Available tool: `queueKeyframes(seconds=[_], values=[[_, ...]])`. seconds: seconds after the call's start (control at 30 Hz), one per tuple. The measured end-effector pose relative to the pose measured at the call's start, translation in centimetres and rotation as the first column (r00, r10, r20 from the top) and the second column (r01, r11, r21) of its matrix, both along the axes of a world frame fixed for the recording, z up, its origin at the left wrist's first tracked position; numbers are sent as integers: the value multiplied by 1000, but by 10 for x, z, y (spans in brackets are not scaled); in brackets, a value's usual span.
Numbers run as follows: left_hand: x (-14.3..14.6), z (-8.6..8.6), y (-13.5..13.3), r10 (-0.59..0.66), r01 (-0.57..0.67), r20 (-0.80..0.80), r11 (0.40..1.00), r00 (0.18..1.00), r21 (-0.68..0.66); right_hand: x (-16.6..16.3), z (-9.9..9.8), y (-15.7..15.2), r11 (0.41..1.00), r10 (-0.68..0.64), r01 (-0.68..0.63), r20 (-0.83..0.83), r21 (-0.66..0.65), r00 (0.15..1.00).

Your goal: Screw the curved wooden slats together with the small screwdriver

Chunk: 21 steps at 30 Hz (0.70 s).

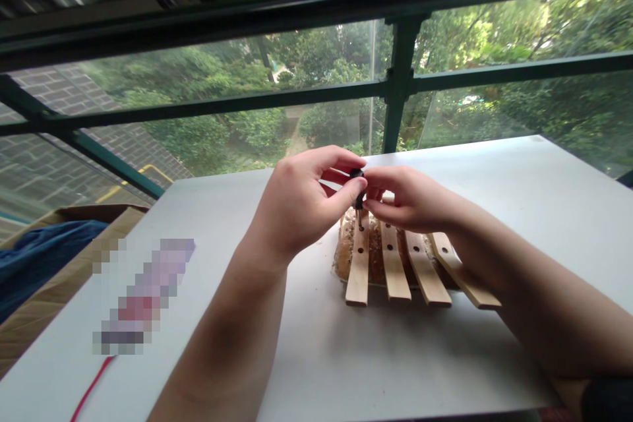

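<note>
A small screwdriver [359, 202] with a black handle stands upright, its metal shaft pointing down at a hole in the leftmost wooden slat [357, 280]. My left hand [309, 194] pinches the handle from the left between thumb and fingers. From the right, my right hand [403, 198] closes its fingertips around the same handle. Below lies a brown, speckled, rounded block [343, 260] that carries several pale slats, each with dark holes. The right hand and forearm cover part of the block and the slats' far ends. Whether the tip sits in a screw head is too small to tell.
The white table [316, 356] carries a blurred-out purple object [158, 277] at left, with a red cable [91, 388] running off it. Beyond the left edge is a cardboard box [119, 219] holding blue cloth [54, 254]. A green railing [403, 89] borders the far side.
</note>
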<state>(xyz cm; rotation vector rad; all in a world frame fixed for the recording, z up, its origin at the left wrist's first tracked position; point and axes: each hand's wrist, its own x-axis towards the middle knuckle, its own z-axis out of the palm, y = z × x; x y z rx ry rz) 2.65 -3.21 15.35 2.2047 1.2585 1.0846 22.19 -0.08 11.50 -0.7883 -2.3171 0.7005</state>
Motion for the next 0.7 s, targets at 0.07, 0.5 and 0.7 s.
queueKeyframes(seconds=[0.07, 0.5, 0.7], values=[[-1, 1, 0, 4, -4, -2, 1000, 1000, -5, -1, -1, 0, 1000, -9, 9, -7, -13, 1000], [0, 0, 0, -24, 25, -18, 998, 1000, 53, 0, -1, -1, 998, -48, 49, 30, -45, 998], [1, 1, 1, 2, -1, -29, 999, 1000, 36, -2, -2, 0, 999, -37, 38, 25, -30, 999]])
